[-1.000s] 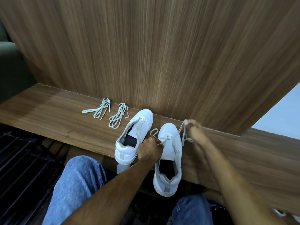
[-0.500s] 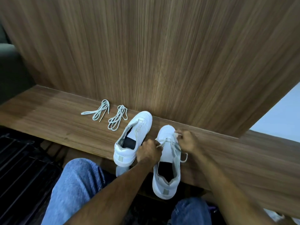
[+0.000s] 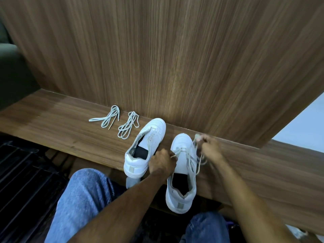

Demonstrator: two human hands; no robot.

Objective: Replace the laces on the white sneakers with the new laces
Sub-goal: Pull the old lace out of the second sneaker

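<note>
Two white sneakers stand on a wooden ledge, toes toward the wall. The left sneaker has no lace in it. The right sneaker still carries a pale lace through its eyelets. My left hand grips the right sneaker's left side and pinches a lace end there. My right hand pinches the lace and holds it out to the right of the toe, a loop hanging below it. Two bundled laces lie on the ledge to the left of the shoes.
A wood-panelled wall rises right behind the ledge. My knees in blue jeans are under the front edge. A dark slatted floor lies lower left. A dark cushion sits at far left.
My right hand went in to the right sneaker's eyelets, then pulled the lace out to the right again. My left hand stayed on the shoe.
</note>
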